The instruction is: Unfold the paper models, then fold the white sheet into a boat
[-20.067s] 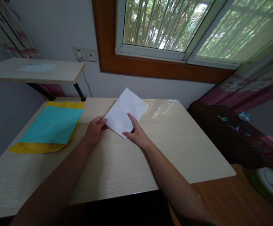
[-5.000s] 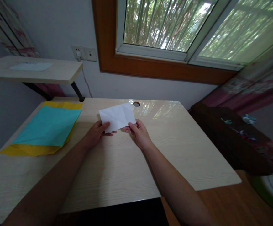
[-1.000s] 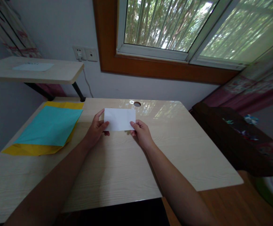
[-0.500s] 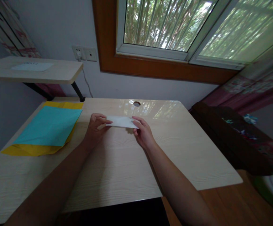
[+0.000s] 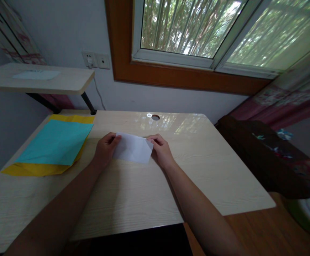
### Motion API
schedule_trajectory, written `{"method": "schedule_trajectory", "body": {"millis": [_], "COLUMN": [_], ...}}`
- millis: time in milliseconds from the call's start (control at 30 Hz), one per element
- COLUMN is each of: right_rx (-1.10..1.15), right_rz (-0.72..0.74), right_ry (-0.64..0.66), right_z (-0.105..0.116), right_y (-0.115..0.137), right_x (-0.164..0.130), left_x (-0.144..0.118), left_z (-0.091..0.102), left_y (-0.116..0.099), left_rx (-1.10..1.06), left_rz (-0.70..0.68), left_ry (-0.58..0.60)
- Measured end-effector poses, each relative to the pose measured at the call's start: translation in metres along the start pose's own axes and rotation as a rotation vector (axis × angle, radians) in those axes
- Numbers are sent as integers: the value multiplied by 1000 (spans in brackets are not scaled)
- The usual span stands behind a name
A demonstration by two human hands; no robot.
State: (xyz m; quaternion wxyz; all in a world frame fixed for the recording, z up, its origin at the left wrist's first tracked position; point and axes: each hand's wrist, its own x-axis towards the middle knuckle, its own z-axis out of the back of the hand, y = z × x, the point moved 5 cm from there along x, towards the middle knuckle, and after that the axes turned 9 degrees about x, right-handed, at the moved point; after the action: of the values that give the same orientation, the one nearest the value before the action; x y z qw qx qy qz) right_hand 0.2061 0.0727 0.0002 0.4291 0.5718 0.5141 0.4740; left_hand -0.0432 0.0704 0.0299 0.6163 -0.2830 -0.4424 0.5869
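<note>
Your left hand [image 5: 104, 150] and your right hand [image 5: 163, 151] hold one piece of white paper [image 5: 132, 148] between them. Your left fingers [image 5: 108, 137] are closed on its far left corner, with the thumb lying on the upper face. Your right fingers [image 5: 157, 138] pinch its far right corner; the exact contact under the paper is hidden. The far edge of the paper spans the gap from one set of fingers to the other, and the rest of it extends from the fingers toward you. Whether its near edge touches the desk [image 5: 205, 170] cannot be determined.

To the left of your left fingers, well apart from them, a turquoise sheet [image 5: 56, 142] lies flat on a larger yellow sheet [image 5: 34, 170]. The yellow shows along the near side, the far side and part of the right side. Beyond your right fingers, near the far edge of the desk, is a round hole [image 5: 155, 117] in the desktop.

Beyond and left of your left fingers stands a raised shelf [image 5: 72, 80] on dark legs, bearing a pale sheet [image 5: 36, 74]. Well to the right of your right fingers, past the desk edge, is a dark brown cabinet [image 5: 261, 160].
</note>
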Motion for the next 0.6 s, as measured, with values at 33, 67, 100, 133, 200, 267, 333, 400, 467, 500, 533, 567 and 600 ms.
{"method": "schedule_trajectory", "body": {"millis": [33,67,100,133,200,267,333,400,467,500,533,567,600], "right_rx": [-17,-14,9,43,136,195,184,143,116,108,101,90,75], "right_rz": [36,68,82,67,10,-33,-39,-35,-48,-55,-59,-56,-46], "right_ry": [7,8,7,15,27,33,46,68,102,117,127,131,128], "right_z": [-1,-1,-2,-3,-5,-7,-9,-12,-15,-16,-16,-16,-16], "right_y": [1,2,2,0,-2,-3,0,4,4,4,2,1,-1], "right_x": [0,0,0,0,0,-2,-4,-7,-9,-9,-9,-9,-8], "left_x": [0,0,0,1,1,1,2,2,1,1,0,0,0], "left_z": [0,0,0,0,-1,-2,-2,0,2,3,4,4,4], "left_y": [0,1,2,3,5,8,9,9,6,4,1,-1,-2], "left_rx": [6,10,12,11,11,21,38,50,67,74,78,76,68], "left_rz": [6,9,11,15,23,28,36,39,18,1,-16,-29,-35], "left_ry": [-1,-5,-8,-9,-7,-8,-23,-53,-75,-81,-83,-80,-74]}}
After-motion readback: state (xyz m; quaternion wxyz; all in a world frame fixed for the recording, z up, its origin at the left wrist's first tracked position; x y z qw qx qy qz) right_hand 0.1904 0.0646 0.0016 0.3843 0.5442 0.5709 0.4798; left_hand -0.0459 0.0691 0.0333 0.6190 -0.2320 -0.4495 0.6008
